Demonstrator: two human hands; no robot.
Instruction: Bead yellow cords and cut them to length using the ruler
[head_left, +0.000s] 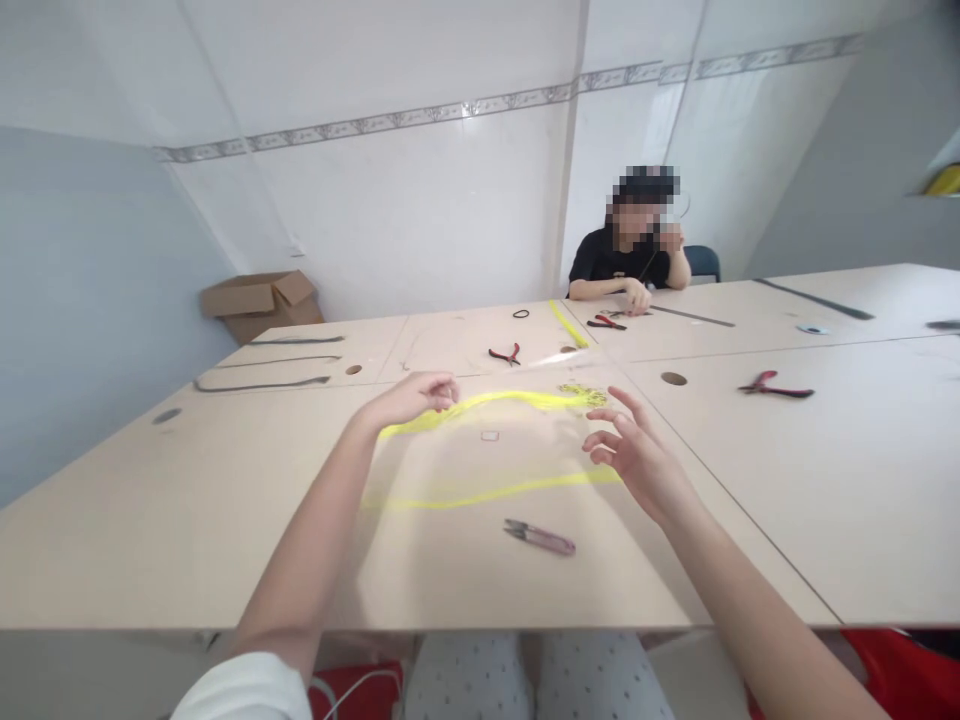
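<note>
A bundle of bright yellow cords (510, 399) lies across the table in front of me, with small metal-looking pieces (589, 396) at its right end. My left hand (420, 398) is over the bundle's left part, its fingers curled in; whatever they may pinch is too small to make out. At the bundle's right end, my right hand (630, 450) is raised with its fingers apart and nothing in them. Nearer to me runs a second, thinner yellow strip (487, 495). Thread snips (540, 537) with a pinkish handle rest closest to me.
Red-handled pliers lie beyond the bundle (506, 354), to the right (776, 385) and near a seated co-worker (626, 260) across the table. Dark strips (262, 384) lie at the left. A cable hole (673, 379) opens on the right. A cardboard box (262, 305) stands behind.
</note>
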